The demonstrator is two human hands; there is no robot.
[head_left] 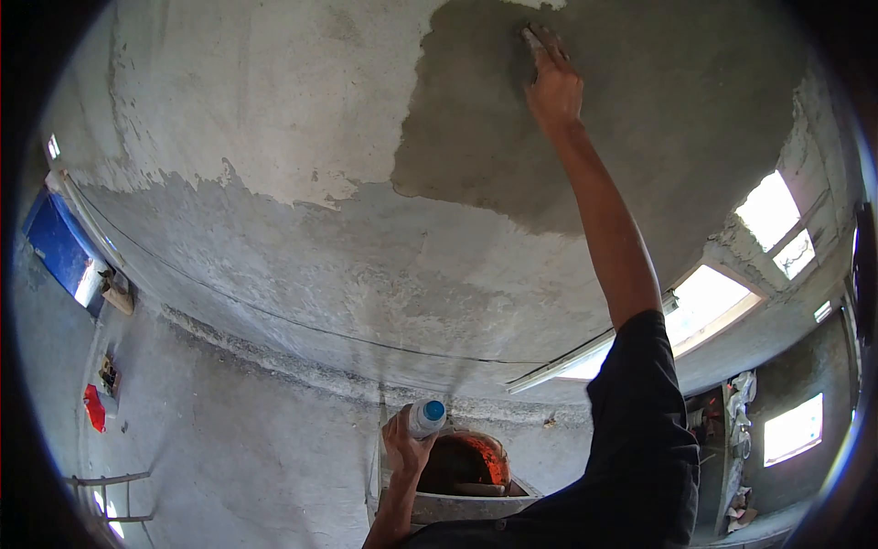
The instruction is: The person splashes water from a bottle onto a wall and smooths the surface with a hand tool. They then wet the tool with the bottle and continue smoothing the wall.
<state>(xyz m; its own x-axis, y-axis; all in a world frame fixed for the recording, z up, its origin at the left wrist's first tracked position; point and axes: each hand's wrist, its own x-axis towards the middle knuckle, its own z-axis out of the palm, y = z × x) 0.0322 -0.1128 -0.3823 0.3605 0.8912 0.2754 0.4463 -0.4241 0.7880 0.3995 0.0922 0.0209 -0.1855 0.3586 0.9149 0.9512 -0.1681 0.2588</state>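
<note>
1. Right hand (554, 78) is reached out to the far side, fingers stretched along the dark patch (476, 128), apparently touching it. There's something whitish at the fingertips; can't tell if it's a held pad or just residue, so no call on the grip.
2. Left hand (400, 448) is near and to the left, wrapped round the bottle (426, 419), blue end toward the camera. Bottle's well apart from the patch and just left of the tub (503, 462).
3. The patch sits far and right of centre, with paler plaster (265, 101) to its left and a ragged edge between.
4. My two cents on the rubbing: keep the fingers flat, press evenly, and overlap strokes. Digging in with the tips would probably leave grooves.
5. That arm's nearly straight, so I'd step closer for steadier pressure.
6. Keep the bottle hand low and firm so it doesn't knock the tub.
</note>
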